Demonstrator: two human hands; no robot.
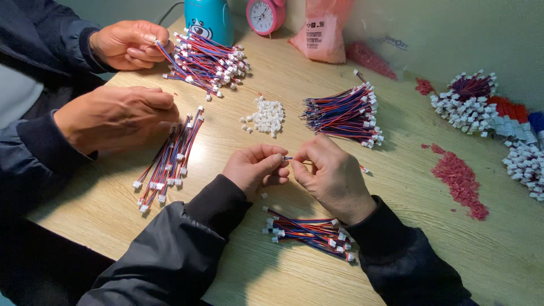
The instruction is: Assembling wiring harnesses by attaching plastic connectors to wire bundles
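Observation:
My left hand (pixel 254 168) and my right hand (pixel 333 175) meet above the wooden table (pixel 396 238), pinching between them a short wire lead (pixel 290 159) with a small white connector at the fingertips. Just below my wrists lies a small bundle of red, blue and black leads with white connectors (pixel 309 231). A heap of loose white connector housings (pixel 266 117) sits just beyond my hands, and a larger bundle of leads (pixel 343 113) lies to its right.
A co-worker's two hands (pixel 116 116) (pixel 131 44) work at the left, with leads laid out (pixel 167 161) and another bundle (pixel 207 62). A blue container (pixel 208 20), pink clock (pixel 264 15) and pink bag (pixel 322 34) stand at the back. Red pieces (pixel 460 180) and more connector bundles (pixel 467 102) lie right.

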